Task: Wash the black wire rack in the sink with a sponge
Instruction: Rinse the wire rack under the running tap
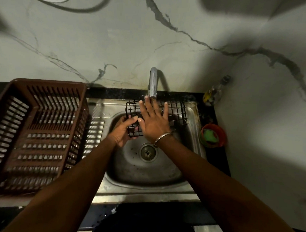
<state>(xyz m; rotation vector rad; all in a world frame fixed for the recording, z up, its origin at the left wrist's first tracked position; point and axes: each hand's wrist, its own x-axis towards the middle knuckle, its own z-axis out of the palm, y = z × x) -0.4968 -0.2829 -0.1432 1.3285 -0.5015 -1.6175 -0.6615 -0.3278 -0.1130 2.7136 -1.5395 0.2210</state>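
The black wire rack (pixel 175 111) hangs over the back of the steel sink (pixel 146 170), just under the tap (pixel 153 82). My left hand (pixel 124 130) grips the rack's near left corner, thumb over the wires. My right hand (pixel 154 118) lies flat on the rack with straight, spread fingers, a metal bangle on its wrist. No sponge is in either hand. A green sponge (pixel 211 135) sits in a red bowl (pixel 220 131) to the right of the sink.
A brown slatted dish basket (pixel 34 128) stands on the drainboard to the left. A small bottle (pixel 213 94) stands in the back right corner by the marble wall. The drain (pixel 148 152) lies below my wrists.
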